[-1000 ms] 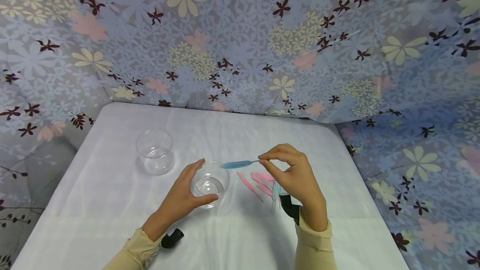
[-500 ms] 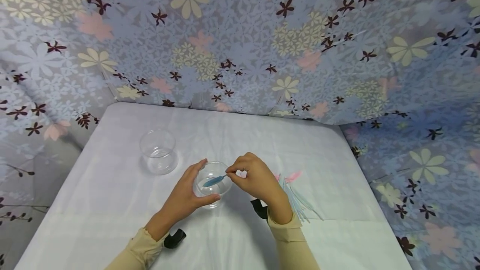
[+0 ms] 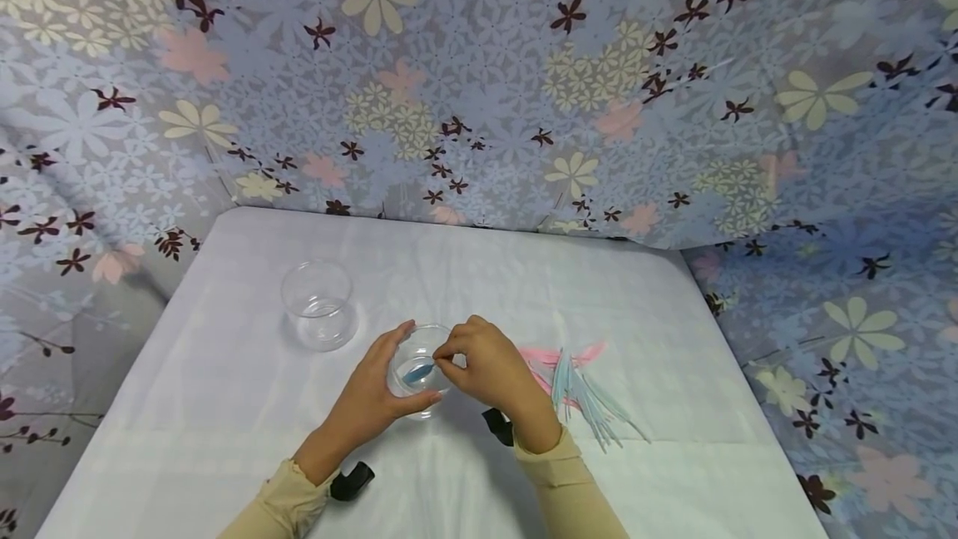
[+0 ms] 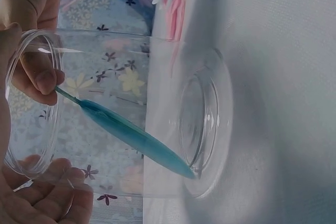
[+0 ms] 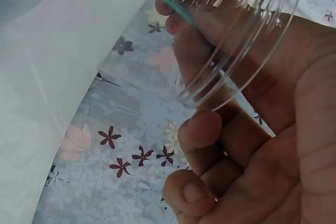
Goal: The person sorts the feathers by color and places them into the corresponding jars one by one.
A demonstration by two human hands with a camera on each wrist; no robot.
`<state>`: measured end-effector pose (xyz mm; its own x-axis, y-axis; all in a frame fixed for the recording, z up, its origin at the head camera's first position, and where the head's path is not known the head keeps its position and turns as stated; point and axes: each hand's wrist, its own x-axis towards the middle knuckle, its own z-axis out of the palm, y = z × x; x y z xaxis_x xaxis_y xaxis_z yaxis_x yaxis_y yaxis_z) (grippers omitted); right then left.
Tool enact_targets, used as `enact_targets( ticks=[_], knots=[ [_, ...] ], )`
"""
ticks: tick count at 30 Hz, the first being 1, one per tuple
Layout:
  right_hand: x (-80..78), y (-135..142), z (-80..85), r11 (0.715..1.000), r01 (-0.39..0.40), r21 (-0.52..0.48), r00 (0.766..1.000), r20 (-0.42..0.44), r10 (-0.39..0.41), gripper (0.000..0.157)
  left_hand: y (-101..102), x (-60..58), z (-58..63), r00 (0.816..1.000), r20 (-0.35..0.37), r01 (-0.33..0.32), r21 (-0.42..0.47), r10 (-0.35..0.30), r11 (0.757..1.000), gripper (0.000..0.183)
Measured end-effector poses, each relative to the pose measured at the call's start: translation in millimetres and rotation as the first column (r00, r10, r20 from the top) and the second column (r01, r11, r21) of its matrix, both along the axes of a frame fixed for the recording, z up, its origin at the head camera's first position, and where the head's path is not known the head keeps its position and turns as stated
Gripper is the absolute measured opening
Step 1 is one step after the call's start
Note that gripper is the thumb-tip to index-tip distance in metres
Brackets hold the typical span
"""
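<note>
Your right hand (image 3: 490, 366) is pinching the feather (image 4: 137, 134), now sinking deeper into the jar (image 4: 157, 87) your left hand (image 3: 365, 391) is gripping, placement looking close

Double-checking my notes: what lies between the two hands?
In the head view, a clear jar, with a blue piece inside, lies between the left hand and right hand.

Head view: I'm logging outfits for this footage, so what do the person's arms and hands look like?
The left sleeve and right sleeve are both long, plain pale yellow-beige, with wrinkled cuffs at the wrists. A small, bent black piece juts from the left cuff, and a similar dark piece from the right. The left hand and right hand wear no gloves.
</note>
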<state>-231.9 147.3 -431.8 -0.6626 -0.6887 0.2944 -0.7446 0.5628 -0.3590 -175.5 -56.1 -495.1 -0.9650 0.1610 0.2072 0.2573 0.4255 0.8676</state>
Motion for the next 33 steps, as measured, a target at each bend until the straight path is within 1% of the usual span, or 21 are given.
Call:
enact_targets(
  ticks=[8,10,12,13,15,17,18,19,20,21,23,25,26,27,28,33],
  knots=[
    [3.8,-1.1,0.6,1.0,0.021,0.005,1.0,0.015,-0.021,0.006,-0.8,0.5,0.6,1.0,-0.021,-0.009,-0.016,0.009,1.0,0.104],
    [5.9,2.2,0.5,0.999,0.025,-0.022,0.999,0.043,-0.024,0.007,-0.6,0.6,1.0,1.0,-0.022,-0.007,-0.014,0.007,1.0,0.103],
    [8.7,8.5,-1.1,0.996,0.035,-0.079,0.996,0.081,-0.029,0.008,0.0,0.9,1.2,1.0,-0.015,-0.003,-0.014,0.003,1.0,0.103],
    [10.0,12.9,-2.5,0.992,0.047,-0.114,0.994,0.1,-0.035,0.009,0.5,1.0,1.2,1.0,-0.011,-0.001,-0.015,0.001,1.0,0.104],
    [12.3,24.4,-6.4,0.978,0.096,-0.186,0.987,0.147,-0.069,0.01,1.3,1.3,1.2,1.0,-0.009,-0.002,-0.022,0.002,1.0,0.104],
    [13.5,40.6,-11.4,0.958,0.185,-0.221,0.97,0.2,-0.141,0.012,2.1,1.4,1.3,1.0,-0.008,-0.009,-0.03,0.009,1.0,0.105],
    [14.3,50.6,-14.2,0.946,0.246,-0.211,0.953,0.23,-0.196,0.012,2.5,1.6,1.3,1.0,-0.009,-0.015,-0.035,0.015,0.999,0.105],
    [15.0,61.3,-16.4,0.932,0.311,-0.184,0.93,0.261,-0.259,0.014,2.8,1.3,1.1,1.0,-0.007,-0.02,-0.038,0.02,0.999,0.105],
    [16.2,72.5,-18.7,0.914,0.38,-0.139,0.898,0.293,-0.329,0.015,3.2,1.3,1.1,1.0,0.0,-0.025,-0.04,0.025,0.999,0.105],
    [17.7,84.2,-21.9,0.892,0.445,-0.077,0.858,0.321,-0.4,0.016,3.5,1.4,1.0,1.0,0.006,-0.029,-0.039,0.029,0.999,0.105],
    [22.8,106.4,-27.8,0.839,0.54,0.063,0.773,0.357,-0.524,0.018,4.1,2.3,0.5,0.999,0.021,-0.034,-0.039,0.035,0.999,0.105],
    [29.8,124.3,-32.9,0.784,0.593,0.182,0.699,0.366,-0.614,0.02,4.4,3.2,-0.3,0.999,0.032,-0.038,-0.04,0.04,0.998,0.105],
    [33.2,131.1,-35.4,0.759,0.611,0.225,0.669,0.367,-0.647,0.021,4.4,3.4,-0.7,0.999,0.034,-0.04,-0.04,0.042,0.998,0.105],
    [36.5,136.9,-38.0,0.739,0.624,0.254,0.645,0.366,-0.671,0.022,4.5,3.5,-1.3,0.999,0.032,-0.041,-0.041,0.043,0.998,0.105],
    [39.9,141.1,-39.6,0.722,0.637,0.27,0.628,0.363,-0.689,0.023,4.5,3.5,-1.7,0.999,0.031,-0.041,-0.043,0.043,0.998,0.105],
    [50.3,147.9,-47.1,0.65,0.698,0.3,0.565,0.327,-0.758,0.025,4.1,2.5,-2.9,0.999,0.014,-0.041,-0.053,0.042,0.998,0.104]
  ],
)
